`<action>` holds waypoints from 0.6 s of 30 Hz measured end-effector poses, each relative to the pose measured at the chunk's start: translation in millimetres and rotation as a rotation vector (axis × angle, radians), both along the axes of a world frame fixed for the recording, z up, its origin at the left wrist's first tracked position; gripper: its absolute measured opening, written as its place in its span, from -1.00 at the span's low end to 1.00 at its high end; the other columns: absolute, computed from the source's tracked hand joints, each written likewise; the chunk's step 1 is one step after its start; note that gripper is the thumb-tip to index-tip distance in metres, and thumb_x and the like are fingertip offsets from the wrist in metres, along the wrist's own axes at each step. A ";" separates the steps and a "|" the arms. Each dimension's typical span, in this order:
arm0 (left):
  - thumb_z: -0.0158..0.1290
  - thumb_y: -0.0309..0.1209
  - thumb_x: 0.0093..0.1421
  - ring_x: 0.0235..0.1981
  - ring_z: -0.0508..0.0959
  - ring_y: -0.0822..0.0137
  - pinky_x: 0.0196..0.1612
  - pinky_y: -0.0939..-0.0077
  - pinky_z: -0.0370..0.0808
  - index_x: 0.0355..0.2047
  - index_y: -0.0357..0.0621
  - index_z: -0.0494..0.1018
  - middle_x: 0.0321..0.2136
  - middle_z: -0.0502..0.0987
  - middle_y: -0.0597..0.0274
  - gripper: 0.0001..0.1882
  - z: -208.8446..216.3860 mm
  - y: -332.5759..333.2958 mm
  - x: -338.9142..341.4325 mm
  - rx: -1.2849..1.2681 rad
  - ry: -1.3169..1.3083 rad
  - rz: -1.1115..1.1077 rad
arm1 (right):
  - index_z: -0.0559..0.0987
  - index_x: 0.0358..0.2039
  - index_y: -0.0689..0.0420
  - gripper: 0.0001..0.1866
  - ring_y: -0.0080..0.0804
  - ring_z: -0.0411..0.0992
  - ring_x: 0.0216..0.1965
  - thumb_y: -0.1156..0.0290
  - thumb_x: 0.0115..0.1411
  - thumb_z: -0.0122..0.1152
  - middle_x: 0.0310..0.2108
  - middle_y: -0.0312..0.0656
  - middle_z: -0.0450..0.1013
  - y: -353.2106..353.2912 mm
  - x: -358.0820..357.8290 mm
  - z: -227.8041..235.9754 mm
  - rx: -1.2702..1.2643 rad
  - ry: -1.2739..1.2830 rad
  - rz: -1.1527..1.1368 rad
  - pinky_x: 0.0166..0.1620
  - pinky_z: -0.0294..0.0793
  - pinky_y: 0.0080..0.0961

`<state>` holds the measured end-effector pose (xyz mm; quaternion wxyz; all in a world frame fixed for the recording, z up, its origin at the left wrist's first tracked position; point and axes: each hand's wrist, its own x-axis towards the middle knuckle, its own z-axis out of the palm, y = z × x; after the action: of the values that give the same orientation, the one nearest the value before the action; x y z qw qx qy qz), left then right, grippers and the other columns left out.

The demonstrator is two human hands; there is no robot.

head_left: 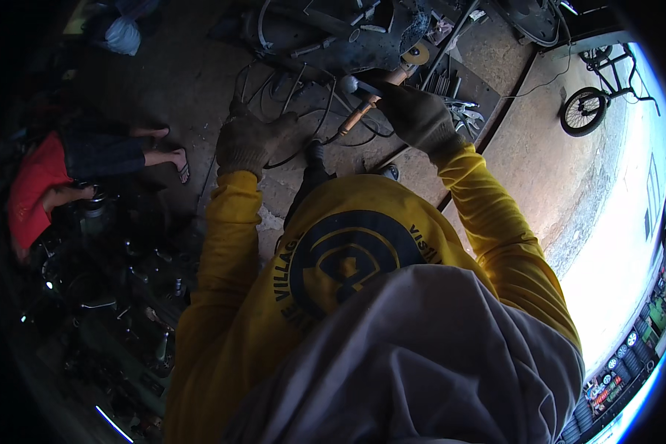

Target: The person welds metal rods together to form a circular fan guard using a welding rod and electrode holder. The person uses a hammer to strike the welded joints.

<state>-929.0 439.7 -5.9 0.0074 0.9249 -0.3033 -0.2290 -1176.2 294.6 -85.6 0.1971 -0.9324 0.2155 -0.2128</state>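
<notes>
Hammer [365,103] – wooden handle, small metal head, held above the concrete floor [200,81] out in front of the person. Long axis runs diagonally: head end up near the right hand, handle tail pointing down-left toward the tangle of black cables [303,133]. Right hand [414,111], gloved, is closed around the upper handle and is plainly the nearer of the two; the tool lies just to its left, in contact. Left hand [250,140], also gloved, sits lower and further left, well apart from the hammer, fingers curled loosely downward; what it grips, if anything, cannot be told — a cable passes close by it. Beyond the hammer: a dark metal part [362,44] with a yellowish disc [419,53] at its edge, scattered tools around. Yellow long sleeves [496,222] on both arms. Another person in red [37,192] crouches at far left among engine parts. A bicycle [599,96] stands outside in the bright yard, upper right
</notes>
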 end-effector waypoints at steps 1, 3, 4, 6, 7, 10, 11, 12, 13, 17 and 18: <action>0.29 0.22 -0.09 0.08 0.56 -0.15 0.15 0.20 0.48 0.31 -0.48 0.06 0.06 0.49 -0.36 0.22 -6.7 5.5 2.5 -0.072 -0.045 -0.009 | 0.51 0.16 0.06 -0.62 -0.14 0.61 -0.30 0.35 0.33 0.12 -0.30 -0.05 0.60 -1.6 -1.1 0.1 0.061 -0.017 -0.063 -0.29 0.62 -0.34; 0.31 0.20 -0.09 0.03 0.59 -0.13 0.13 0.21 0.49 0.32 -0.46 0.06 0.04 0.51 -0.32 0.22 -19.3 17.1 7.7 -0.147 -0.091 -0.021 | 0.52 0.12 0.13 -0.64 -0.10 0.60 -0.25 0.36 0.34 0.12 -0.16 0.01 0.58 -21.9 0.8 -6.2 0.060 0.082 -0.130 -0.20 0.61 -0.34; 0.34 0.13 -0.07 -0.07 0.61 -0.08 0.07 0.22 0.52 0.32 -0.43 0.06 -0.03 0.54 -0.25 0.18 -24.9 23.1 10.5 -0.243 -0.065 -0.014 | 0.54 0.01 0.12 -0.71 -0.07 0.59 -0.24 0.34 0.31 0.13 -0.23 -0.01 0.55 -34.1 5.4 -10.2 0.217 -0.128 -0.272 -0.18 0.60 -0.25; 0.37 0.07 -0.06 -0.16 0.64 -0.02 0.01 0.22 0.54 0.32 -0.40 0.06 -0.09 0.56 -0.17 0.15 -34.9 36.2 17.2 -0.343 -0.042 -0.012 | 0.58 -0.13 0.11 -0.79 -0.02 0.58 -0.19 0.33 0.27 0.14 -0.29 -0.01 0.53 -75.7 13.1 -13.8 -0.018 -0.219 -0.306 -0.12 0.58 -0.15; 0.40 0.03 -0.07 -0.18 0.64 0.07 -0.04 0.24 0.55 0.32 -0.42 0.06 -0.19 0.56 -0.03 0.15 -39.8 43.9 21.6 -0.432 -0.004 -0.022 | 0.59 -0.17 0.11 -0.81 -0.01 0.57 -0.15 0.35 0.25 0.15 -0.29 0.00 0.54 -102.0 17.5 -6.3 -0.403 -0.088 -0.195 -0.08 0.57 -0.14; 0.46 -0.05 -0.09 -0.25 0.63 0.22 -0.13 0.29 0.57 0.31 -0.42 0.07 -0.33 0.55 0.15 0.15 -55.5 63.7 33.5 -0.656 0.047 -0.063 | 0.58 -0.02 0.11 -0.69 -0.22 0.61 -0.15 0.47 0.20 0.21 -0.16 -0.14 0.59 -151.6 53.5 6.1 0.005 0.023 -0.308 -0.12 0.61 -0.34; 0.48 -0.10 -0.10 -0.29 0.62 0.28 -0.16 0.32 0.57 0.31 -0.41 0.08 -0.36 0.53 0.20 0.14 -54.3 59.2 38.1 -0.796 0.075 -0.115 | 0.63 -0.09 0.08 -0.72 -0.20 0.59 -0.22 0.42 0.16 0.21 -0.22 -0.14 0.59 -192.9 55.6 -8.5 -0.493 0.145 -0.205 -0.16 0.57 -0.28; 0.48 -0.10 -0.10 -0.29 0.62 0.28 -0.16 0.32 0.57 0.31 -0.41 0.08 -0.36 0.53 0.20 0.14 -49.7 54.5 40.4 -0.807 0.075 -0.130 | 0.68 -0.16 0.05 -0.73 -0.18 0.57 -0.29 0.36 0.11 0.21 -0.27 -0.13 0.59 -224.0 62.1 -17.5 -0.984 0.274 -0.075 -0.21 0.54 -0.22; 0.49 -0.12 -0.11 -0.31 0.63 0.28 -0.17 0.33 0.57 0.31 -0.40 0.08 -0.36 0.53 0.21 0.14 -42.7 53.4 40.8 -0.825 0.066 -0.144 | 0.68 -0.16 0.05 -0.73 -0.18 0.57 -0.29 0.36 0.11 0.21 -0.27 -0.13 0.59 -237.6 77.4 -17.8 -0.989 0.267 -0.077 -0.21 0.54 -0.22; 0.50 -0.17 -0.14 -0.32 0.63 0.29 -0.20 0.34 0.57 0.32 -0.38 0.08 -0.36 0.53 0.22 0.14 -23.3 54.1 50.3 -0.873 0.040 -0.185 | 0.70 -0.16 0.07 -0.69 -0.23 0.58 -0.36 0.25 0.09 0.26 -0.39 -0.21 0.61 -240.7 132.9 13.3 -0.746 0.820 0.057 -0.28 0.53 -0.20; 0.50 -0.17 -0.14 -0.32 0.63 0.29 -0.20 0.34 0.57 0.32 -0.38 0.08 -0.36 0.53 0.22 0.14 -21.8 57.9 54.5 -0.875 0.029 -0.168 | 0.69 -0.19 0.08 -0.70 -0.25 0.58 -0.37 0.20 0.14 0.26 -0.40 -0.20 0.61 -223.9 144.1 29.8 -0.679 0.845 -0.006 -0.33 0.53 -0.25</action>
<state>-874.5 497.6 -27.7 0.3837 0.8035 -0.4458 -0.0918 -1032.1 70.7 -55.8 -0.2197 -0.9474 0.1977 0.1226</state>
